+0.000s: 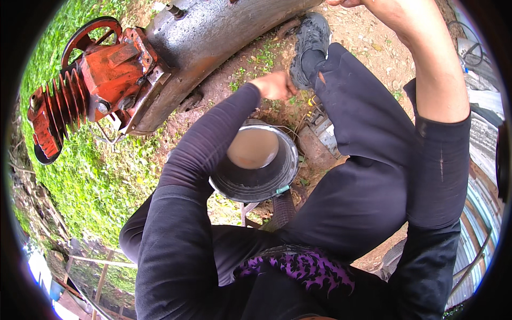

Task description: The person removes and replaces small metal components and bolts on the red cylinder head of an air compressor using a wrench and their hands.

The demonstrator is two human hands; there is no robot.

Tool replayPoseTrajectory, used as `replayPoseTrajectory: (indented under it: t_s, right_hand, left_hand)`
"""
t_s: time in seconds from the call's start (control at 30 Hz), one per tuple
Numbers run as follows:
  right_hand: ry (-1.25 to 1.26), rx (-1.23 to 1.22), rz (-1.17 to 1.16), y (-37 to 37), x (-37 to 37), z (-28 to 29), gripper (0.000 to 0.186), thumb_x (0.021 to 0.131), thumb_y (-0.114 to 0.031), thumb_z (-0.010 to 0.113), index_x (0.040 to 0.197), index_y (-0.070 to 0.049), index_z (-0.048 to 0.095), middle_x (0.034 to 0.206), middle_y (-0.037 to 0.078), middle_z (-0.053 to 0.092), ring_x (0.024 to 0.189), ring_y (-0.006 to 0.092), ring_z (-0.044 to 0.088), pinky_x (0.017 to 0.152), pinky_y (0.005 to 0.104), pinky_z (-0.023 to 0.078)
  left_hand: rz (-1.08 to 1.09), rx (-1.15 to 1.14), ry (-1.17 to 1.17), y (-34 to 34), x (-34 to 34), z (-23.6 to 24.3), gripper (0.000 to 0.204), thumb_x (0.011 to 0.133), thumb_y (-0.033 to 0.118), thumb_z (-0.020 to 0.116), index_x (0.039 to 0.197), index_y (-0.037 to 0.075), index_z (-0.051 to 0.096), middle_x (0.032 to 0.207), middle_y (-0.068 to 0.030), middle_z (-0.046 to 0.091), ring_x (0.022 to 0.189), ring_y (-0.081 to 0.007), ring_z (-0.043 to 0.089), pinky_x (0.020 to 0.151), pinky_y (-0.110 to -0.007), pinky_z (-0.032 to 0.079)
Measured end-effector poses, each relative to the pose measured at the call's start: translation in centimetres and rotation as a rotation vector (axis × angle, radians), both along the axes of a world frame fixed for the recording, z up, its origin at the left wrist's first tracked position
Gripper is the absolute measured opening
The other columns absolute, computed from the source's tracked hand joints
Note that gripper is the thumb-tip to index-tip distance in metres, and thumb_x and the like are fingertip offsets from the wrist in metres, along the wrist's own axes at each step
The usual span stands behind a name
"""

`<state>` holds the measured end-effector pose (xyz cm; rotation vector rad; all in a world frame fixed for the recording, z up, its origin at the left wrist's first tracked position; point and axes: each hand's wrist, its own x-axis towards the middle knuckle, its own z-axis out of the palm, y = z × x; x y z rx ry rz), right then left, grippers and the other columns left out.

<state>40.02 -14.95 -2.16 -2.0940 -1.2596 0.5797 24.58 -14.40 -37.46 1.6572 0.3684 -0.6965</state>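
I count one big grey metal tank (229, 40) lying across the ground ahead of me, the largest thing here, with one red finned pump (114, 80) at its left end. My two legs in dark trousers (368, 117) come next, spread to either side of one black bucket (256, 186), which stands just right of my left forearm and holds one pool of cloudy brown liquid (253, 149). One spoked black wheel (69, 50) sits on the pump's far side. I see one dark shoe (311, 45), and one grey metal block (324, 130) near the bucket's right side. Of my two hands, the left grip (274, 86) is loosely curled beyond the bucket, near the shoe; I cannot tell whether it pinches anything. The right grip (349, 2) is cut off by the top edge, so I cannot tell its state. Smallest are one yellow piece (313, 100) by the block and one teal piece (282, 189) on the bucket's rim.
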Motion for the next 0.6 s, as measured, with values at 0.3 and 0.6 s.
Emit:
replayPoseTrajectory:
  t_s: [0.3, 0.6]
  right_hand:
    - [-0.025, 0.078, 0.070, -0.3, 0.0, -0.7, 0.013, 0.095, -0.007, 0.068, 0.091, 0.005, 0.068, 0.071, 0.010, 0.070, 0.058, 0.0154, 0.071, 0.052, 0.0254, 0.055]
    - [-0.156, 0.100, 0.084, 0.5, -1.9, -1.9, 0.012, 0.095, -0.007, 0.070, 0.093, 0.005, 0.069, 0.070, 0.008, 0.069, 0.056, 0.0132, 0.069, 0.051, 0.0248, 0.055]
  left_hand:
    - [0.406, 0.360, 0.327, 3.7, -18.4, -3.6, 0.021, 0.095, 0.020, 0.066, 0.099, 0.002, 0.075, 0.082, -0.0130, 0.072, 0.078, -0.0257, 0.072, 0.070, -0.038, 0.058]
    - [0.662, 0.938, 0.030, -0.1, -24.1, -6.7, 0.025, 0.091, 0.025, 0.072, 0.108, 0.008, 0.077, 0.106, -0.0200, 0.071, 0.098, -0.0385, 0.070, 0.086, -0.045, 0.057]
